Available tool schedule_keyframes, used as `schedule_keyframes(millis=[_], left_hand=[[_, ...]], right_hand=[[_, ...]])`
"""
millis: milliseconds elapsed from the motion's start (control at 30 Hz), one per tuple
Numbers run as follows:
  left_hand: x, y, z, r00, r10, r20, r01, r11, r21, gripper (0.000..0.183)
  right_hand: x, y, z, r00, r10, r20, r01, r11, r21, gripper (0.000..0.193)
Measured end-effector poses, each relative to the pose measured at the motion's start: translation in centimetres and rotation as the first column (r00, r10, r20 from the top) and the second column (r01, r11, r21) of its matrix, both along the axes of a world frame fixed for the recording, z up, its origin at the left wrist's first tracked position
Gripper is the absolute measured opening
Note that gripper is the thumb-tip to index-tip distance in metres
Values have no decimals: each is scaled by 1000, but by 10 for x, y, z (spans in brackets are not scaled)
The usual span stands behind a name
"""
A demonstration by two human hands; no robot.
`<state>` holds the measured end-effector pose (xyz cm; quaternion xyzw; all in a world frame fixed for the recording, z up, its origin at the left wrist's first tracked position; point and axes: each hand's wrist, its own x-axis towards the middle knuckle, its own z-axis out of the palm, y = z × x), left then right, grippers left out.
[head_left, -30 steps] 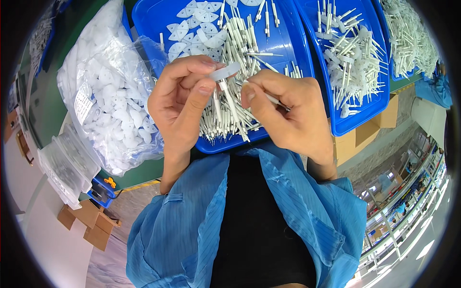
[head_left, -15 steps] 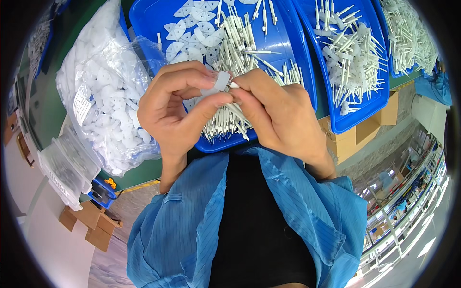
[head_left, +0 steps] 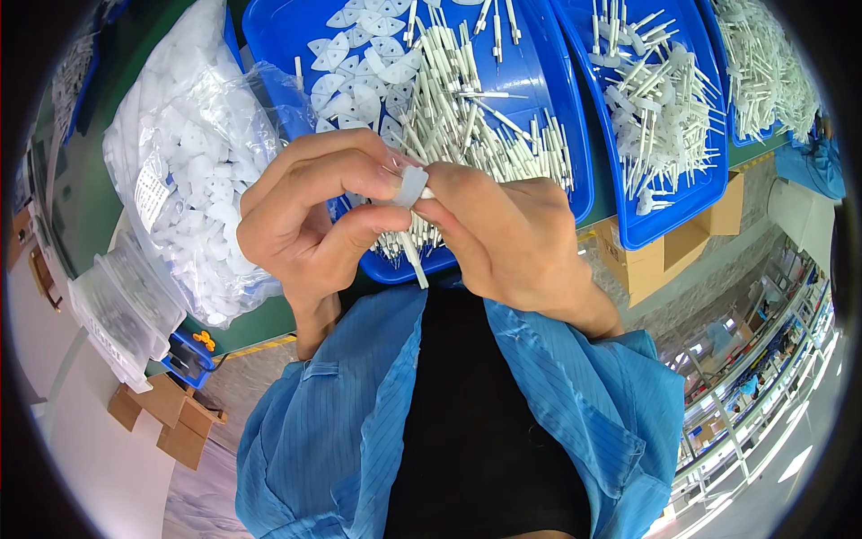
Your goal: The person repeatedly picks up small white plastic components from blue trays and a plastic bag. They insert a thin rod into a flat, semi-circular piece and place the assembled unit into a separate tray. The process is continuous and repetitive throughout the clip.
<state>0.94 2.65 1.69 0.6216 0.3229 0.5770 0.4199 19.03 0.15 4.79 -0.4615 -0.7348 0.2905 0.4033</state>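
Over the front of a blue tray (head_left: pixel 537 67), my two hands meet at fingertip height. My left hand (head_left: pixel 310 202) pinches a small white translucent plastic piece (head_left: pixel 410 187) between thumb and fingers. Pressed against its right side, my right hand (head_left: pixel 507 225) is closed on a thin white rod, only whose pale end shows. Another slim white rod (head_left: pixel 413 259) hangs down from below the plastic piece toward my body; which hand grips it I cannot tell. In the tray lie white fan-shaped plastic pieces (head_left: pixel 355 97) at left and a heap of white rods with metal ends (head_left: pixel 449 76).
A clear bag of white plastic pieces (head_left: pixel 211 193) stands left on the green table. To the right, a second blue tray (head_left: pixel 633 235) holds rods joined with plastic pieces. Clear plastic boxes (head_left: pixel 126 305) are at the left edge; a cardboard box (head_left: pixel 642 269) sits beyond the table's right side.
Both hands have come slightly down and left, closer to my body. The plastic piece has turned more upright, and a white rod now hangs visibly below it.
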Motion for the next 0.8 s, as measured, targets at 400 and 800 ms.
schedule_keyframes(millis=[400, 800], left_hand=[[10, -2, 11, 986, -5, -166, 0, 1000, -31, 38], [10, 1, 6, 959, 45, -280, -26, 997, 72, 41]], right_hand=[[29, 13, -27, 986, 159, -46, -152, 979, 132, 27], [25, 15, -26, 994, 106, 11, -106, 988, 112, 20]])
